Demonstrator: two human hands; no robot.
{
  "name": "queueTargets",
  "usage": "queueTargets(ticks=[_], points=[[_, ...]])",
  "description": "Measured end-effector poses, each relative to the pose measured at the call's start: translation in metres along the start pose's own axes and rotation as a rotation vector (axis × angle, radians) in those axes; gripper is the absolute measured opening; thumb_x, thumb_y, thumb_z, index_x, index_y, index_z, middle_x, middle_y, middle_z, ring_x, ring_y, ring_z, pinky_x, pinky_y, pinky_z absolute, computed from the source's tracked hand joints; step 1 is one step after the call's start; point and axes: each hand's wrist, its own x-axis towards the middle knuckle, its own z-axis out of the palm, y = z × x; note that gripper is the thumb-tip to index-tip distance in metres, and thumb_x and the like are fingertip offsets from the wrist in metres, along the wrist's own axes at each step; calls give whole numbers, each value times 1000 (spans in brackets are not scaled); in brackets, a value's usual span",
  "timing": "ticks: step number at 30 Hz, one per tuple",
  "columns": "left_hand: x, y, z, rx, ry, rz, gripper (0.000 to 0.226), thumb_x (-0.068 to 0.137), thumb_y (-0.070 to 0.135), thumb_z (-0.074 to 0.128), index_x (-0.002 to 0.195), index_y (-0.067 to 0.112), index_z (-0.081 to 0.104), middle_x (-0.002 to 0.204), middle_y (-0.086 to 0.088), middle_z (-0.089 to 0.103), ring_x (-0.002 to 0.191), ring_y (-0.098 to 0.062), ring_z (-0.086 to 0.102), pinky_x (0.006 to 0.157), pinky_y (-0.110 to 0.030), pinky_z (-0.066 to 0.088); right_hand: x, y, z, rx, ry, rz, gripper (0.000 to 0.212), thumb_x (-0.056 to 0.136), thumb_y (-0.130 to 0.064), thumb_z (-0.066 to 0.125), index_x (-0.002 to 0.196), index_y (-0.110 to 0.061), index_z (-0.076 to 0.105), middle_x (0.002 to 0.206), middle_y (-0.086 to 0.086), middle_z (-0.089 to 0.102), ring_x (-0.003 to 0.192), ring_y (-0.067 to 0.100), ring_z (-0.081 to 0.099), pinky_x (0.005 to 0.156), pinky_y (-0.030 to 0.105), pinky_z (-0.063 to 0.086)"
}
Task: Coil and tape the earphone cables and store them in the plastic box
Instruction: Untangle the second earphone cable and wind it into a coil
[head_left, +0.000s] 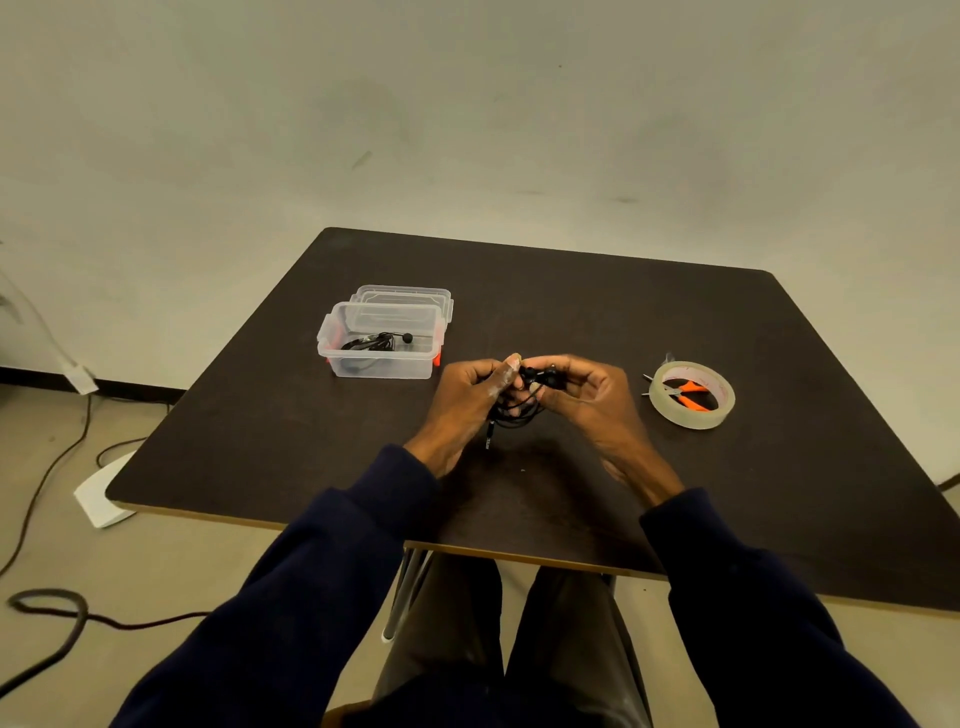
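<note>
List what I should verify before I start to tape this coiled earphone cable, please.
1. Coil secured: left grip and right grip both hold the earphone cable: ok.
2. Plug tucked in: the plug hangs loose under the coil: not ok.
3. Tape roll nearby, right of the right grip: ok.
4. Scissors available, lying inside the tape roll: ok.
5. Plastic box open, lid behind it: ok.
6. Free tape end findable: cannot tell.

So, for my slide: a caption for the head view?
Left hand and right hand hold looped black earphones; plastic box and tape roll sit on the table.
</note>
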Motion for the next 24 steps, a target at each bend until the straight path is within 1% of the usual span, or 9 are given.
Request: queueTargets(ticks=[2,4,6,9,12,16,20,22,24], points=[[-2,1,3,-11,17,-2,27,103,27,60,85,11,72,81,-11,77,69,-12,72,68,-26,57,0,-1,0,47,-13,41,37,79,0,71,115,-9,74,116,7,76,116,22,70,103,47,55],[-3,2,5,-22,27,-1,27,103,27,61,86,10,72,82,-11,79,70,-11,72,68,-22,56,1,1,-2,79,-26,80,47,72,-1,60,115,-10,75,118,10,75,118,27,68,103,53,53],[-4,2,5,-38,39,-6,26,102,26,62,86,10,74,79,-8,79,67,-8,70,67,-20,54,0,1,-3,70,-33,79,44,74,-3,59,113,-12,76,116,10,76,117,30,69,103,55,53],[-4,-1,4,-53,25,-10,26,102,25,62,86,11,76,73,-1,75,62,-7,64,64,-21,53,-1,-5,-1,-66,-4,23,23,86,-15,78,110,-17,78,108,1,79,107,19,73,98,45,58],[-5,-4,1,-27,5,-1,29,102,29,61,85,11,76,71,0,71,64,-10,62,66,-23,53,0,-8,-2,-249,9,-78,25,84,-18,84,108,-16,79,104,-3,79,101,11,74,94,37,60],[-8,-8,-1,26,-9,16,31,104,29,58,90,9,76,71,-2,72,65,-12,62,67,-24,54,6,-10,-6,-355,-7,-108,22,82,-16,84,103,-19,80,97,-4,79,92,8,75,84,32,62],[-8,-12,-2,133,39,7,37,104,37,56,87,12,76,55,4,57,56,-8,53,61,-20,48,15,-8,-6,-450,-29,-64,18,88,-12,79,105,-17,78,98,-3,76,86,9,75,74,32,64],[-9,-12,-3,99,15,-37,39,104,38,55,83,11,73,54,3,55,58,-13,56,63,-23,50,19,-7,-8,-485,-77,-40,15,92,-10,75,106,-16,77,97,-3,76,82,2,73,67,27,61],[-12,-10,-6,20,-46,-83,40,105,39,54,79,12,68,58,1,56,63,-18,61,65,-25,53,22,-10,-10,-480,-128,-12,14,94,-9,72,107,-14,76,94,-2,76,71,-4,68,61,21,55]])
